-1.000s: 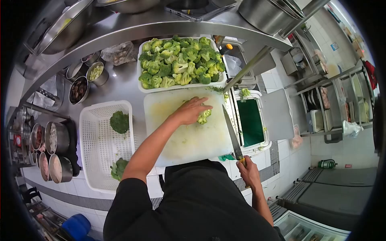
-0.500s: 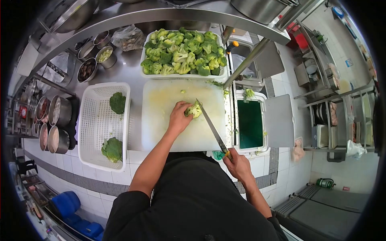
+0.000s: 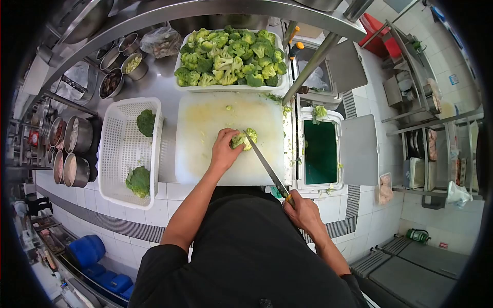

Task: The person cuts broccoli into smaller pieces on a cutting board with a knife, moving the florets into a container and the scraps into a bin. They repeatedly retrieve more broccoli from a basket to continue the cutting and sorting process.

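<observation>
On the white cutting board (image 3: 205,164), my left hand (image 3: 224,152) is closed on a piece of broccoli (image 3: 238,140). A second small floret (image 3: 251,134) lies against it on the right, by the blade. My right hand (image 3: 304,211) grips the handle of a long knife (image 3: 268,167) near the board's front edge. The blade slants up and left across the board, its tip at the broccoli. A small green scrap (image 3: 228,108) lies farther back. Behind the board, a white tray (image 3: 226,88) is heaped with cut broccoli florets (image 3: 223,62).
A white perforated basket (image 3: 114,154) on the left holds two broccoli heads (image 3: 138,181). On the right stands an open bin (image 3: 320,154) with dark green inside, trimmings on its rim. A metal shelf post (image 3: 313,69) rises behind the board's right corner. Metal bowls (image 3: 134,66) stand back left.
The broccoli under the blade now shows as two pieces, one in my left hand and one to its right. My right hand keeps its grip on the knife. The view has shifted slightly.
</observation>
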Available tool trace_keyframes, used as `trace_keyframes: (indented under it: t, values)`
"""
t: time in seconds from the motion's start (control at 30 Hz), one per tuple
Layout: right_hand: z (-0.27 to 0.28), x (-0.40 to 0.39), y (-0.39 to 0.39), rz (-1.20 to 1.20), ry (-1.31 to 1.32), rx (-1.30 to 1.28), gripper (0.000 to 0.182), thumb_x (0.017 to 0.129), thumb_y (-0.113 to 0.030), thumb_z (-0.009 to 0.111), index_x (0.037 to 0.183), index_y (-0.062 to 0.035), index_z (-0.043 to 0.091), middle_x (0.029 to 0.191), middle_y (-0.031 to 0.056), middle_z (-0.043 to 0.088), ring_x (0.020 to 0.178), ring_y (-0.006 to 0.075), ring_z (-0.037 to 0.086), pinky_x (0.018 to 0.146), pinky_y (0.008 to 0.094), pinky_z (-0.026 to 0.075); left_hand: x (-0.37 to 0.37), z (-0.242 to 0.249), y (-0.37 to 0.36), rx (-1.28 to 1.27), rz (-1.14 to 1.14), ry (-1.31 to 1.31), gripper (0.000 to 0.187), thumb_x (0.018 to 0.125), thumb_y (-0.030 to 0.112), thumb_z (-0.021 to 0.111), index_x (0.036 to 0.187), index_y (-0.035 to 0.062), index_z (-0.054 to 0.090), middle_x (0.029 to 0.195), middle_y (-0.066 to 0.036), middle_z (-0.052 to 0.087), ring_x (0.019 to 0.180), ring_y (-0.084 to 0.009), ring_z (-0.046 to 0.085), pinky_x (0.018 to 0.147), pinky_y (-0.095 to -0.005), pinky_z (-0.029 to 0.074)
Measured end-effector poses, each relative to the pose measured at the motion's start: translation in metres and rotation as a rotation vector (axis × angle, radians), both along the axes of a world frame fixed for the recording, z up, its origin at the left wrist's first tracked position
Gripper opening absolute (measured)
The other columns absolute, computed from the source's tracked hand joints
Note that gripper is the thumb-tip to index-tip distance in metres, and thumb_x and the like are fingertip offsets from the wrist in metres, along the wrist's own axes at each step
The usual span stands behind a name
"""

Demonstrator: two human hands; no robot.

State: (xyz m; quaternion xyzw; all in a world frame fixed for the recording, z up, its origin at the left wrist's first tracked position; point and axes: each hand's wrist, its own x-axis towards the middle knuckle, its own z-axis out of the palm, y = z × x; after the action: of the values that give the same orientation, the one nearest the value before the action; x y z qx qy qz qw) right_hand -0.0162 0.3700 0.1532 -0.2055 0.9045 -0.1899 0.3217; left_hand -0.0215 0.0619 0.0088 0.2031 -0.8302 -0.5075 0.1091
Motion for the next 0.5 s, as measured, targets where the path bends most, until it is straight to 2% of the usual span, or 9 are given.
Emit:
trace_keyframes:
  t: [0.07, 0.2, 0.37, 0.5]
  values:
    - [0.001, 0.0, -0.001, 0.008, 0.003, -0.006, 0.034, 0.1, -0.033, 0.06, 0.119, -0.0052, 0.058, 0.085, 0.0275, 0.072, 0.082, 0.0495, 0.068, 0.074, 0.0581, 0.052, 0.001, -0.003, 0.001, -0.055, 0.021, 0.036, 0.047, 0.082, 0.011, 0.082, 0.126, 0.0051, 0.068, 0.131, -0.008, 0.059, 0.099, -0.0225, 0.064, 0.087, -0.0335, 0.055]
    - [-0.007, -0.006, -0.021, 0.064, 0.105, -0.02, 0.029, 0.101, -0.029, 0.059, 0.111, -0.0031, 0.053, 0.08, 0.0258, 0.07, 0.077, 0.048, 0.068, 0.071, 0.0582, 0.052, 0.0, 0.0, 0.005, 0.013, 0.045, 0.03, 0.045, 0.083, 0.016, 0.081, 0.124, 0.0049, 0.068, 0.13, -0.011, 0.059, 0.105, -0.0279, 0.064, 0.089, -0.037, 0.054]
    - [-0.053, -0.031, -0.073, 0.084, 0.18, -0.112, 0.025, 0.101, -0.025, 0.059, 0.106, -0.0013, 0.05, 0.077, 0.0262, 0.068, 0.078, 0.0481, 0.067, 0.071, 0.058, 0.051, -0.008, 0.0, 0.001, 0.044, 0.14, 0.07, 0.043, 0.083, 0.014, 0.082, 0.122, 0.0023, 0.07, 0.125, -0.011, 0.061, 0.091, -0.0221, 0.063, 0.081, -0.0336, 0.054]
    - [-0.059, -0.037, -0.085, 0.083, 0.209, -0.136, 0.025, 0.101, -0.024, 0.058, 0.105, -0.0003, 0.049, 0.078, 0.0264, 0.069, 0.077, 0.0482, 0.068, 0.072, 0.0586, 0.052, -0.013, 0.001, -0.005, 0.024, 0.182, 0.089, 0.043, 0.083, 0.015, 0.083, 0.123, 0.0019, 0.07, 0.125, -0.011, 0.06, 0.087, -0.0205, 0.061, 0.08, -0.033, 0.054]
